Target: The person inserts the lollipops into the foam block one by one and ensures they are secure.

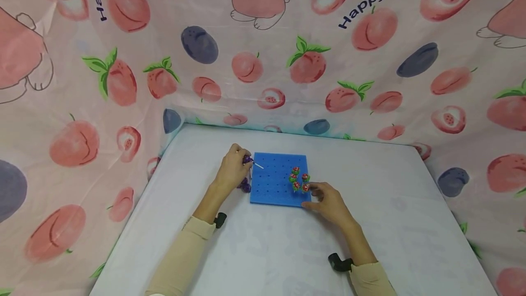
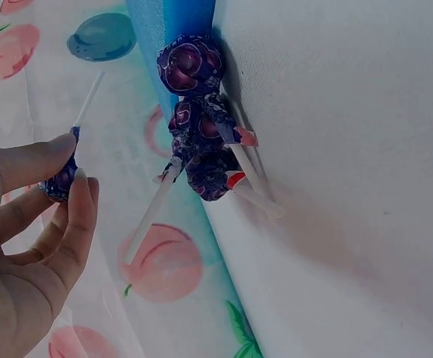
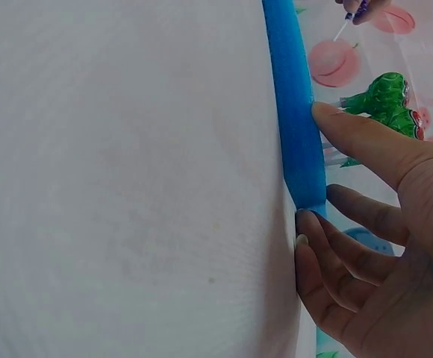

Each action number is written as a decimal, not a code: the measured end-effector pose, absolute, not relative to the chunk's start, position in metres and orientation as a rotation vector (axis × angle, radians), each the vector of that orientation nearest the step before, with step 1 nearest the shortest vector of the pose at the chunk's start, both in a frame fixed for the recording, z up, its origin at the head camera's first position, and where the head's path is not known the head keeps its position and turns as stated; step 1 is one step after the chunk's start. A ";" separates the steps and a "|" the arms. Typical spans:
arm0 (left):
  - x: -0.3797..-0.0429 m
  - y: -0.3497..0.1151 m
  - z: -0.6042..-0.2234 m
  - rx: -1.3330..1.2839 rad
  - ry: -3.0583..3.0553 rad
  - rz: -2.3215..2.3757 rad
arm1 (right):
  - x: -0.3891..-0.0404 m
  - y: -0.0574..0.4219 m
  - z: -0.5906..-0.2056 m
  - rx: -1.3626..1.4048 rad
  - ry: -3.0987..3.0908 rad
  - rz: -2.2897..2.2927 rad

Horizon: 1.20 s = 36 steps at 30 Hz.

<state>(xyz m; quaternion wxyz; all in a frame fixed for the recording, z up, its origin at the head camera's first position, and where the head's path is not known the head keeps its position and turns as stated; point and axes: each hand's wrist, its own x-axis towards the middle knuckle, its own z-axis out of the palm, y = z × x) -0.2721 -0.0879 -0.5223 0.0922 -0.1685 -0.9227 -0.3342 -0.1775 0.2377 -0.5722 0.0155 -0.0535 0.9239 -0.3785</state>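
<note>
My left hand (image 1: pixel 232 168) pinches a purple-wrapped lollipop (image 2: pixel 61 179) between thumb and fingers. Its white stick points up in the left wrist view and toward the board in the head view. Beside the board's left edge, several more purple lollipops (image 2: pixel 194 123) lie bunched on the table. The blue foam board (image 1: pixel 271 198) is flat and has rows of small holes. On its right part, several lollipops in green and red wrappers (image 1: pixel 305 187) stand upright by their sticks. At the board's near right corner, my right hand (image 1: pixel 332 202) holds the edge with thumb and fingers.
A white-covered table (image 1: pixel 263 250) lies under everything. Behind it and along its sides hangs a fruit-printed curtain (image 1: pixel 255 95). Dark wrist cameras (image 1: pixel 340 263) sit on both forearms, at the sleeve cuffs.
</note>
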 end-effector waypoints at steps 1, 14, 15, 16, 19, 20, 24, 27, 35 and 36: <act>-0.272 -0.088 -0.522 -0.502 -2.736 -0.997 | -0.177 0.238 -0.572 -0.168 2.874 -1.179; -0.273 -0.085 -0.521 -0.523 -2.680 -1.051 | -0.177 0.239 -0.572 -0.164 2.867 -1.200; -0.273 -0.085 -0.521 -0.527 -2.677 -1.051 | -0.177 0.239 -0.572 -0.165 2.868 -1.200; -0.273 -0.085 -0.521 -0.535 -2.672 -1.049 | -0.177 0.239 -0.572 -0.166 2.870 -1.200; -0.272 -0.083 -0.521 -0.562 -2.658 -1.042 | -0.177 0.240 -0.573 -0.167 2.875 -1.195; -0.272 -0.083 -0.521 -0.570 -2.651 -1.041 | -0.177 0.240 -0.573 -0.165 2.874 -1.195; -0.272 -0.081 -0.521 -0.600 -2.632 -1.056 | -0.178 0.239 -0.574 -0.159 2.869 -1.193; -0.272 -0.079 -0.521 -0.631 -2.627 -1.040 | -0.178 0.239 -0.574 -0.154 2.866 -1.196; -0.273 -0.074 -0.526 -0.711 -2.640 -0.957 | -0.178 0.239 -0.573 -0.161 2.873 -1.184; -0.273 -0.073 -0.526 -0.725 -2.644 -0.951 | -0.178 0.239 -0.573 -0.163 2.875 -1.182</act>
